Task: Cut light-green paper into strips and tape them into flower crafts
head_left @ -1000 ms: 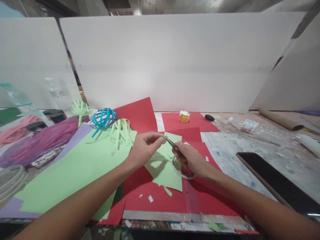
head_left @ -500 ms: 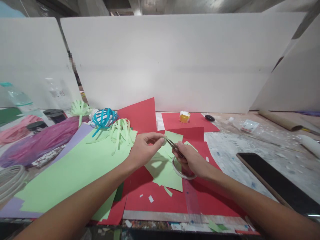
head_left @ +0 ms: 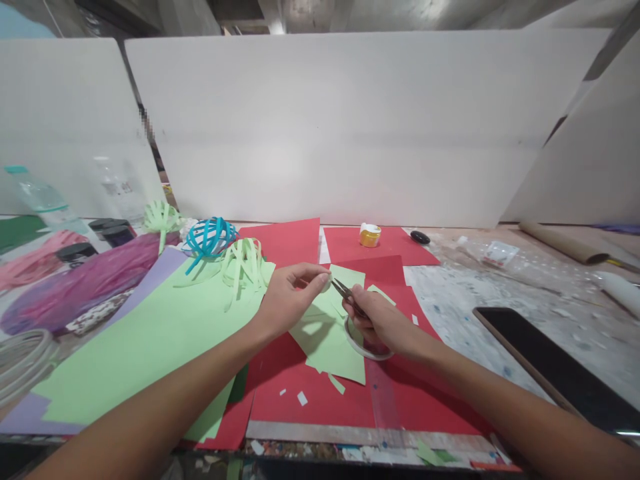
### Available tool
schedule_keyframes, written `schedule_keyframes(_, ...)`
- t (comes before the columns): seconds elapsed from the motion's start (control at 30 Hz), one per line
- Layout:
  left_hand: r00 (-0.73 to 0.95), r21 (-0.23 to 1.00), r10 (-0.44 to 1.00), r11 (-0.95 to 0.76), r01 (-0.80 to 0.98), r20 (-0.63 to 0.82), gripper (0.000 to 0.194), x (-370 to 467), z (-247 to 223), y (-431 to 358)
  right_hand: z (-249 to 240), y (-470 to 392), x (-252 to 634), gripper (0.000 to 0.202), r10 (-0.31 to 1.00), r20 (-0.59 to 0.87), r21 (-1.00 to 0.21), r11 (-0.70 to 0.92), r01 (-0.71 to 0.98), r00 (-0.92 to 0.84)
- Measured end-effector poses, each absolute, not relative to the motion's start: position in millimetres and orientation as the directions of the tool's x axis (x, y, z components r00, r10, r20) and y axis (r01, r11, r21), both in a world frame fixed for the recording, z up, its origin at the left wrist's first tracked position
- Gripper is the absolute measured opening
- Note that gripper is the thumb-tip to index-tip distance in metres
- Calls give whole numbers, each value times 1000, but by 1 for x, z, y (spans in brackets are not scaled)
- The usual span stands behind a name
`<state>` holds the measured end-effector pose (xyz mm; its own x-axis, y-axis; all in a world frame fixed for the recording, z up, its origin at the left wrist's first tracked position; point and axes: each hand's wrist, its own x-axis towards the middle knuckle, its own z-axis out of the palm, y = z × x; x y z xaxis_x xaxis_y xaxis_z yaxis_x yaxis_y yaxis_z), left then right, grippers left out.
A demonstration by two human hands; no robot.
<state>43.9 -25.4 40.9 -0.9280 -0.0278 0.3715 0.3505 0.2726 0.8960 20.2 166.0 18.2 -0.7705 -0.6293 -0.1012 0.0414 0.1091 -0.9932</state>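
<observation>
Over the green paper sheets, my left hand [head_left: 293, 297] pinches a small pale green paper piece [head_left: 327, 283] between thumb and fingertips. My right hand [head_left: 377, 313] is closed around a small dark metal tool with two narrow points [head_left: 343, 289], like scissors or tweezers; its handle is mostly hidden by my fingers. The points are slightly apart, close to the paper piece. Beneath my hands, cut light green paper [head_left: 333, 340] lies on red paper [head_left: 280, 400]. A white tape roll [head_left: 356, 348] rests under my right hand, partly covered by it.
To the left lie large green sheets [head_left: 150, 347], green paper strips [head_left: 243, 263] and a blue strip ball [head_left: 210, 237]. Behind my hands stands a yellow jar [head_left: 370, 235]. A phone [head_left: 550, 367] lies at the right. White boards [head_left: 320, 127] stand at the back.
The tool's points have drawn slightly away from the paper piece and spread a little. The upright red sheet at the back has sunk lower. My left hand has hardly moved.
</observation>
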Motion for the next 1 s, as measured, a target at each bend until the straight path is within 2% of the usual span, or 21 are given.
schedule_keyframes(0.3, -929, 879, 14, 319, 354, 369, 21, 47, 45, -23, 17, 165, 19, 54, -628, -105, -994, 84, 67, -771)
schedule_keyframes(0.53, -860, 747, 33, 480, 460, 509, 18, 50, 46, -22, 20, 164, 21, 54, -628, -149, -989, 83, 125, -764)
schedule_keyframes(0.67, -899, 837, -2, 366, 407, 438, 19, 49, 47, -21, 23, 164, 23, 53, -631, -153, -988, 78, 134, -761)
schedule_keyframes(0.83, -931, 907, 35, 219, 361, 362, 19, 48, 47, -22, 24, 164, 24, 53, -629, -161, -986, 71, 149, -761)
schedule_keyframes(0.9, -933, 909, 42, 215, 357, 357, 20, 48, 47, -23, 24, 164, 23, 53, -632, -148, -988, 62, 141, -761)
schedule_keyframes(1.0, -924, 880, 33, 294, 374, 381, 20, 48, 47, -23, 23, 164, 22, 53, -660, -158, -984, 44, 172, -735)
